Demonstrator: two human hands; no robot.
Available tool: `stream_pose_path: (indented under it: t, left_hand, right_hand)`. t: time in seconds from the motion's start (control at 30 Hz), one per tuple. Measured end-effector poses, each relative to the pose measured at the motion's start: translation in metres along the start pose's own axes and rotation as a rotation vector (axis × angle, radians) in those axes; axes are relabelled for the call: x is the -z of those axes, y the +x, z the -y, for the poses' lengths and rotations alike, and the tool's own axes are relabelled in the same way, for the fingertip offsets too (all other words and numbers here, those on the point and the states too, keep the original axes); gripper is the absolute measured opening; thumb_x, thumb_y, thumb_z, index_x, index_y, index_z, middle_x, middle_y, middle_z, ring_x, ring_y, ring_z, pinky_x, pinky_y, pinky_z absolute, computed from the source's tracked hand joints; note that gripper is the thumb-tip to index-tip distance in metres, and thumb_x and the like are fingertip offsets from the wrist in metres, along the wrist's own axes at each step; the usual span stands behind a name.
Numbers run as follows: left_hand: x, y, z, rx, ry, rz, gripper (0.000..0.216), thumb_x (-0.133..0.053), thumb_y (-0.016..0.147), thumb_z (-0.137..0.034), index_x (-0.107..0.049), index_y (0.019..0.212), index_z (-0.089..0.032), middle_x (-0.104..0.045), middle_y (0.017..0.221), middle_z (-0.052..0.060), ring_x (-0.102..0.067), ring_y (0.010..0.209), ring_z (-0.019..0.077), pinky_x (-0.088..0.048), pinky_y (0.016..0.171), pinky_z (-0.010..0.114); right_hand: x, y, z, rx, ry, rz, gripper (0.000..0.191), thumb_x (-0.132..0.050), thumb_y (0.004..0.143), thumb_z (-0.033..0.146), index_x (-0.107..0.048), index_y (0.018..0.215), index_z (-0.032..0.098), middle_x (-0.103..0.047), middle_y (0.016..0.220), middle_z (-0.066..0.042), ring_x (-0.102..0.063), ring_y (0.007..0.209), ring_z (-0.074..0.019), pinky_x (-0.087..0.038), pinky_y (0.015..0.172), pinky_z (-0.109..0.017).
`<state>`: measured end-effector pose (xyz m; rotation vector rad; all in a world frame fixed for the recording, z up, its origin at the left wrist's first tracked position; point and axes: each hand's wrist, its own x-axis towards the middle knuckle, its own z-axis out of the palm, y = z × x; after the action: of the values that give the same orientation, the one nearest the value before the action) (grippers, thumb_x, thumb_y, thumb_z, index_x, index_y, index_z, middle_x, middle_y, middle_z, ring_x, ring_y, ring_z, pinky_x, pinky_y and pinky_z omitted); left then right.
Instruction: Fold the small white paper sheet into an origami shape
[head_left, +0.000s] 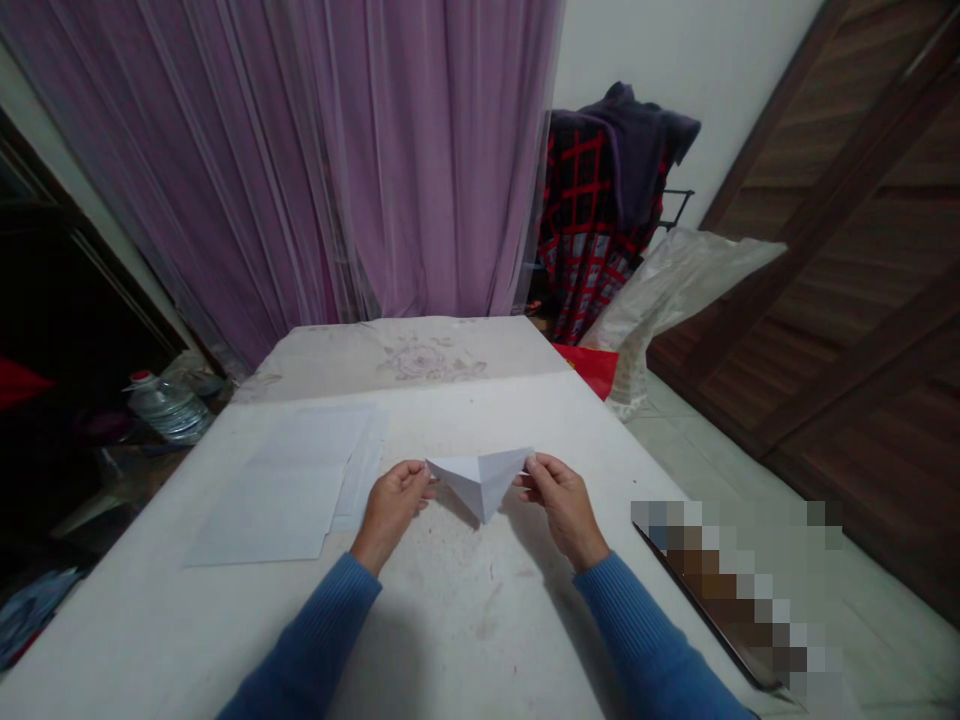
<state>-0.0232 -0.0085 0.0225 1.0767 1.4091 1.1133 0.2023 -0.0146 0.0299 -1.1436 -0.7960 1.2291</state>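
A small folded piece of white paper (481,480) spans the gap between my two hands, slightly above the table. It has a crease down its middle and comes to a point at the bottom. My left hand (396,503) pinches its left corner between thumb and fingers. The right corner is pinched the same way by my right hand (561,500). To the left of my left hand, several white paper sheets (277,490) lie flat and overlapping on the table.
The white table (450,640) carries a floral print at its far end. A dark flat object (712,600), partly pixelated, lies at the right edge. Beyond are a purple curtain (450,150), a plastic bottle (169,405) at left, and draped clothes (600,190) with a plastic bag (667,280).
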Motion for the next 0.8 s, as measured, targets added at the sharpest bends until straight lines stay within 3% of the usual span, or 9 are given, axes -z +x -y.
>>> stream_pose_path:
  t: [0.27, 0.5, 0.63, 0.7, 0.8]
  left_hand:
    - [-0.016, -0.004, -0.004, -0.012, -0.008, 0.047, 0.038, -0.069, 0.065, -0.051, -0.066, 0.083, -0.017, -0.074, 0.080, 0.006, -0.065, 0.063, 0.0145, -0.047, 0.055, 0.022]
    - [-0.040, -0.019, -0.005, -0.175, -0.041, 0.235, 0.043, -0.064, 0.076, -0.049, -0.069, 0.102, -0.016, -0.074, 0.099, 0.009, -0.069, 0.089, 0.0216, -0.055, 0.080, 0.032]
    - [-0.041, -0.024, -0.004, -0.204, -0.098, 0.254, 0.045, -0.071, 0.071, -0.045, -0.068, 0.105, -0.016, -0.073, 0.104, 0.010, -0.068, 0.094, 0.0222, -0.052, 0.089, 0.034]
    - [-0.040, -0.023, -0.003, -0.190, -0.101, 0.241, 0.043, -0.072, 0.069, -0.041, -0.069, 0.103, -0.016, -0.073, 0.101, 0.010, -0.068, 0.091, 0.0213, -0.052, 0.088, 0.033]
    - [-0.035, -0.018, -0.002, -0.156, -0.019, 0.189, 0.035, -0.066, 0.073, -0.040, -0.071, 0.097, -0.015, -0.074, 0.086, 0.005, -0.066, 0.076, 0.0180, -0.051, 0.072, 0.027]
  right_hand:
    - [-0.012, -0.003, -0.013, 0.086, -0.157, 0.019, 0.044, -0.075, 0.063, 0.056, -0.075, 0.082, 0.017, -0.070, 0.073, -0.005, -0.063, 0.066, -0.0169, -0.048, 0.050, -0.024]
    - [-0.037, -0.009, -0.036, 0.277, -0.301, 0.057, 0.027, -0.066, 0.075, 0.043, -0.076, 0.084, 0.019, -0.070, 0.083, -0.006, -0.062, 0.071, -0.0175, -0.050, 0.057, -0.027]
    - [-0.042, -0.009, -0.040, 0.318, -0.335, 0.075, 0.021, -0.064, 0.076, 0.037, -0.076, 0.083, 0.021, -0.071, 0.082, -0.005, -0.063, 0.077, -0.0183, -0.051, 0.069, -0.030]
    - [-0.042, -0.008, -0.041, 0.348, -0.352, 0.088, 0.019, -0.064, 0.075, 0.034, -0.076, 0.082, 0.021, -0.071, 0.082, -0.004, -0.063, 0.078, -0.0183, -0.051, 0.073, -0.031]
    - [-0.040, -0.006, -0.039, 0.393, -0.412, 0.121, 0.019, -0.061, 0.077, 0.032, -0.075, 0.082, 0.021, -0.071, 0.082, -0.005, -0.064, 0.077, -0.0181, -0.050, 0.072, -0.030]
